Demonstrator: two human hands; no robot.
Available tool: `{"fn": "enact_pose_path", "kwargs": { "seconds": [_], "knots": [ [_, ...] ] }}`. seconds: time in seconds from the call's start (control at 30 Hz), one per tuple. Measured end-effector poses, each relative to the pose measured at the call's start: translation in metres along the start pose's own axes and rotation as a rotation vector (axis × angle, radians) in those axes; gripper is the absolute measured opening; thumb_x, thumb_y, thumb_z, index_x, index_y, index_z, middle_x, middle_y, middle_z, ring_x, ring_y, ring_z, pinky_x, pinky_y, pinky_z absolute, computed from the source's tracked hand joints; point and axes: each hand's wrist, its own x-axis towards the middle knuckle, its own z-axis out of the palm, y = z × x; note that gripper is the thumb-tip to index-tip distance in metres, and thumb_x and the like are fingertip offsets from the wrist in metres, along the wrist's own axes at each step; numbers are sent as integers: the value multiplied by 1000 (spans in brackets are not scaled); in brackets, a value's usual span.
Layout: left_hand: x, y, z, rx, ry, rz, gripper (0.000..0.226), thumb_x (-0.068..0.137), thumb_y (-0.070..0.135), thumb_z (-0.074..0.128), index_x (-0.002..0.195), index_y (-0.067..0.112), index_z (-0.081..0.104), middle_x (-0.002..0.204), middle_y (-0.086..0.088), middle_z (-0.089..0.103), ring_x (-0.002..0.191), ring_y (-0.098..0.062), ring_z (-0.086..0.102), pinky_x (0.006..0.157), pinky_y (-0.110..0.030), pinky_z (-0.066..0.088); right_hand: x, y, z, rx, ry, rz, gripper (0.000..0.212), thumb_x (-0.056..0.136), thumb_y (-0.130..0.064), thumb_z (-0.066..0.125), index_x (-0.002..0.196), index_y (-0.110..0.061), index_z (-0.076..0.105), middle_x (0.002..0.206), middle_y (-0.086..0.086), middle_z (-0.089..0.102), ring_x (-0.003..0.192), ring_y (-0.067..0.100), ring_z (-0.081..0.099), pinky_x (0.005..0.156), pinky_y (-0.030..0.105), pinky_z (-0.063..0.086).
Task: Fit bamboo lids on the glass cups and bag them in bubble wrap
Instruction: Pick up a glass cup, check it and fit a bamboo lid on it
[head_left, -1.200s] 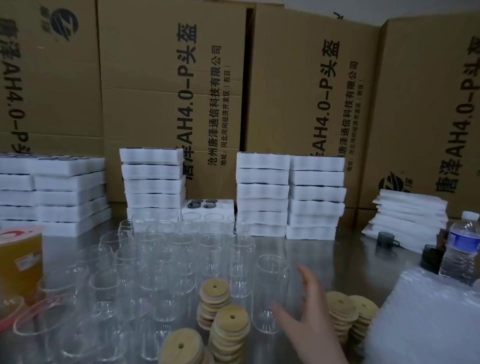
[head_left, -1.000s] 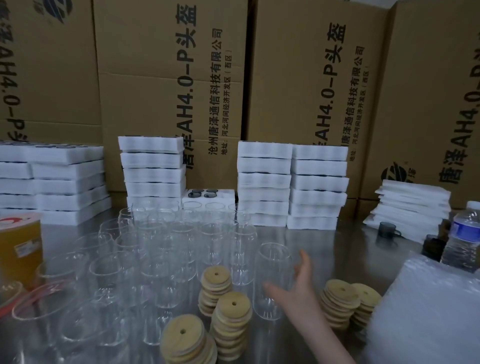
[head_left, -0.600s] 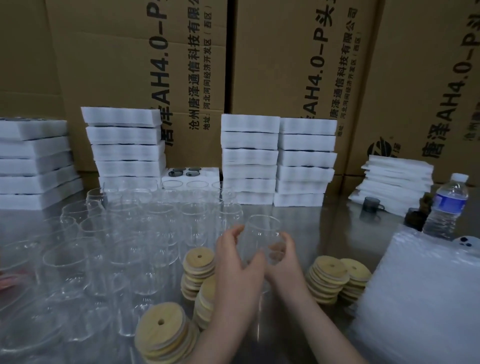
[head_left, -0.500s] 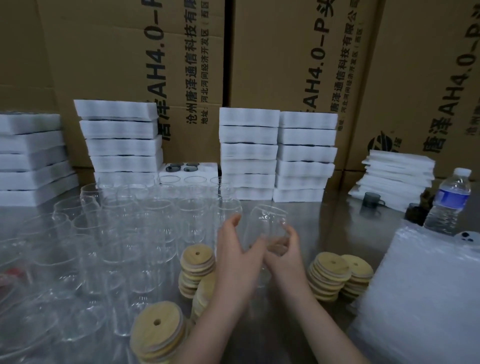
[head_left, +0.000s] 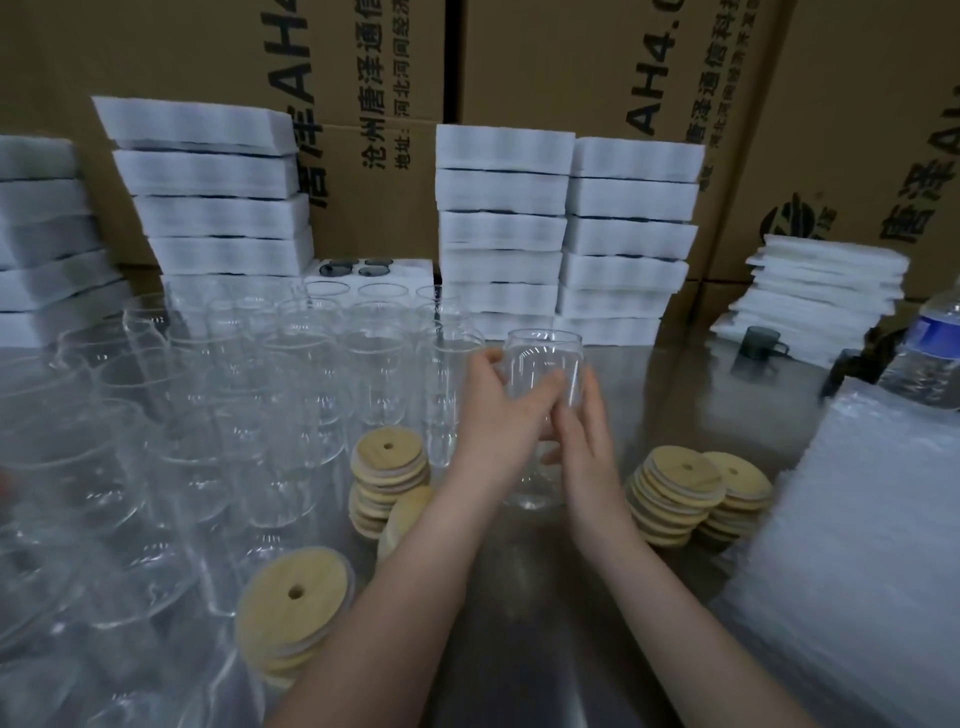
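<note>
You are holding one cup (head_left: 545, 358) in both hands over the middle of the table (head_left: 675, 395). The cup is standing upright with its mouth open and no lid on it; whether its base is touching the table is hard to tell. Your left hand (head_left: 498, 415) is wrapping its left side, thumb lying across the front of the glass, fingers curling round behind. Your right hand (head_left: 589, 441) is clasping the lower right side, fingers running up the wall and thumb pressing the front.

The lids (head_left: 387, 467) are sitting in stacks just left of your left wrist. A nearer stack (head_left: 293, 603) is leaning beside your left forearm, and two more stacks (head_left: 675, 483) are standing just right of your right wrist. The bubble wrap (head_left: 857, 545) is lying in a pile at the right edge. The other cups (head_left: 249, 395) are crowding the left half of the table, none of them lidded. Foam trays (head_left: 504, 223) are standing stacked behind them, against the boxes (head_left: 571, 62).
</note>
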Motion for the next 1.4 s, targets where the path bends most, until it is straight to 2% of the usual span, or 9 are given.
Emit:
{"fn": "enact_pose_path", "kwargs": {
  "seconds": [0.1,0.23,0.4,0.57,0.73,0.9,1.17,1.3,1.4],
  "knots": [
    [-6,-3,0,15,29,4,47,89,30,69,124,24,39,125,1,46,113,-10,51,81,-13,40,1,-1,-1,10,-7,-17,44,97,-43,42,136,-53,24,94,-43,61,84,-13,58,80,16,46],
    [-16,-3,-2,-44,40,27,43,92,29,65,127,26,41,112,14,49,90,13,57,58,3,39,2,-5,-1,113,-25,36,36,100,-45,38,134,-57,36,126,-6,64,99,25,65,89,50,54],
    [-24,-1,-9,-81,28,11,57,93,33,63,143,26,37,128,12,43,100,7,48,59,6,36,1,-10,-6,215,-36,80,35,102,-43,38,134,-48,50,124,6,65,88,20,61,70,34,59],
    [-32,-2,-13,-127,29,30,46,95,33,59,134,31,35,148,-2,43,131,-6,43,98,-15,39,-3,-17,-2,362,-79,176,70,83,-49,50,138,-6,52,132,25,58,99,31,55,81,41,51],
    [-35,-1,-21,-171,16,18,24,99,29,53,115,25,35,133,-9,54,95,2,63,68,-7,48,-4,-20,-1,281,-154,213,69,80,-59,51,135,-16,55,123,11,68,107,27,61,84,36,46],
    [-39,-5,-30,-67,-9,-7,53,92,43,58,140,26,43,139,7,46,126,-5,45,109,-32,38,-10,-24,0,283,-98,137,57,85,-57,60,132,-25,54,124,12,66,105,30,69,87,47,57],
    [-43,-3,-35,-44,-75,-5,86,78,29,79,150,22,32,137,7,48,123,-5,50,98,-23,49,-18,-31,3,290,-153,101,71,80,-60,46,146,-36,40,123,0,64,100,17,72,72,29,60],
    [-43,-5,-35,-91,-43,16,81,77,27,80,145,29,36,130,7,53,118,-8,57,97,-27,51,-17,-33,1,375,-133,172,57,84,-57,47,138,-38,53,128,11,65,107,27,70,90,48,57],
    [-42,-8,-36,-187,-57,9,62,83,24,75,134,33,41,122,-2,62,102,-12,68,82,-25,56,-15,-31,-1,418,-120,215,51,86,-53,51,133,-37,59,123,11,68,105,28,69,80,42,60]
  ]
}}
